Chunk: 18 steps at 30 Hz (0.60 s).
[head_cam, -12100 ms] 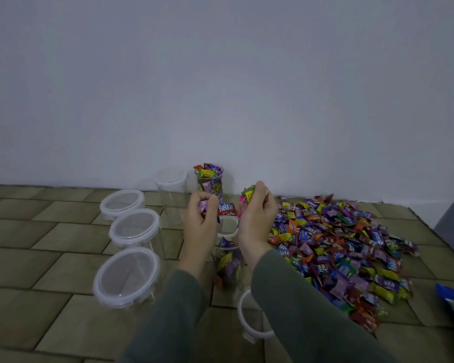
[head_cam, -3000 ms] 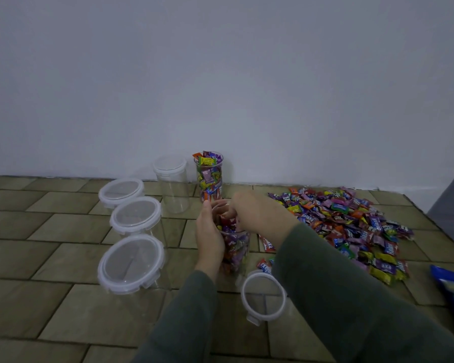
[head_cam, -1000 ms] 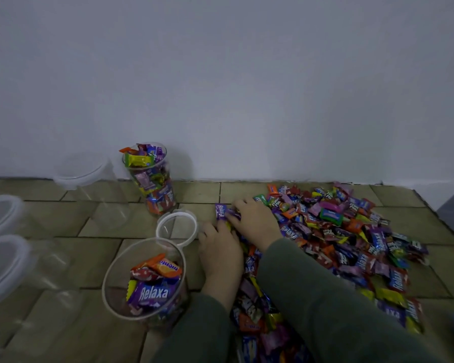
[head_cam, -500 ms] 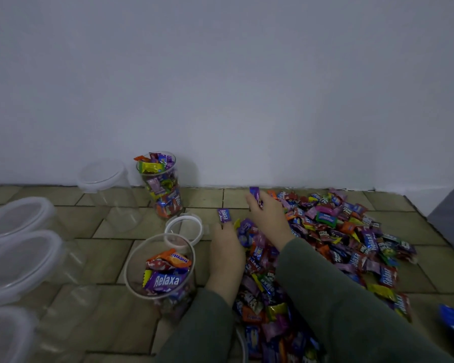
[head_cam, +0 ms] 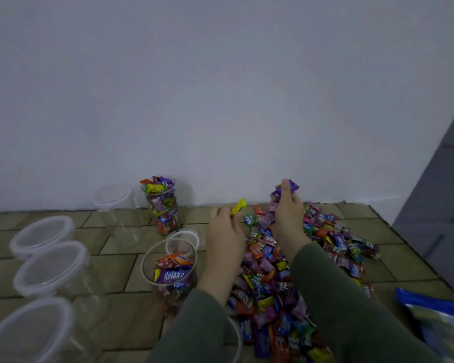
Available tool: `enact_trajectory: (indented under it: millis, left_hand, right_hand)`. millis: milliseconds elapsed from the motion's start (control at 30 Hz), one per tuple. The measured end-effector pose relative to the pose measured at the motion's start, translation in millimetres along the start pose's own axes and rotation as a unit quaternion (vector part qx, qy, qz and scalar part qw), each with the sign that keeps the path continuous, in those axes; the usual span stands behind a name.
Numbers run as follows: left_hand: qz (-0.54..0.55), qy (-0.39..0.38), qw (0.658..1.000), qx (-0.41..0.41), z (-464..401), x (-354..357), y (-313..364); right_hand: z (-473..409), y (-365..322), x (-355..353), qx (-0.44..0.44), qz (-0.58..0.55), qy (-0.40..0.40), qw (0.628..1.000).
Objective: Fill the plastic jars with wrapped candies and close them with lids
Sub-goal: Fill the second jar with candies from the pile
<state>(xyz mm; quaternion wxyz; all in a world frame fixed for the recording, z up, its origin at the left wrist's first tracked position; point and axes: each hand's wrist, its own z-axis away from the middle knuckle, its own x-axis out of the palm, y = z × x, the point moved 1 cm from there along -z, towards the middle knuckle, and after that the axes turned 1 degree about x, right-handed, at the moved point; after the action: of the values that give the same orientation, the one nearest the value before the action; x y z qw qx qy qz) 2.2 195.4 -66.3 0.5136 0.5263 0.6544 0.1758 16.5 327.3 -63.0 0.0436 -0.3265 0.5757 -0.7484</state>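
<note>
An open clear jar (head_cam: 145, 260), partly filled with wrapped candies, stands on the tiled floor just left of my left hand. My left hand (head_cam: 224, 231) is closed on candies, a yellow one sticking out at the fingertips. My right hand (head_cam: 286, 213) is raised over the candy pile (head_cam: 325, 247) and grips a bunch of candies, a purple one on top. A white lid (head_cam: 194, 235) lies behind the open jar. A full jar (head_cam: 164, 205) without a lid stands by the wall.
Three lidded empty jars (head_cam: 50, 268) line the left side, and another empty jar (head_cam: 116, 208) stands near the wall. A second lid's rim (head_cam: 237, 336) shows under my left sleeve. A blue candy bag (head_cam: 430, 315) lies at the right. A grey panel (head_cam: 446, 205) rises at far right.
Both hands have lifted off the pile with candies gripped. The right hand rose higher, and the left now holds a yellow candy instead of resting flat.
</note>
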Motion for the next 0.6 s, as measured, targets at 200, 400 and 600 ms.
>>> enact_trajectory:
  millis: [200,400,600]
  left_hand:
    - [0.024,0.051,0.994,0.089,7,-48,19]
    - [0.032,0.113,0.988,0.098,12,-98,-4]
    - [0.051,0.135,0.987,0.069,25,-130,-37]
  right_hand:
    - [33,-21,20,0.102,-0.196,-0.017,0.975]
    - [76,-17,49,0.126,-0.180,-0.075,0.973]
    - [116,4,80,0.154,-0.157,-0.103,0.970]
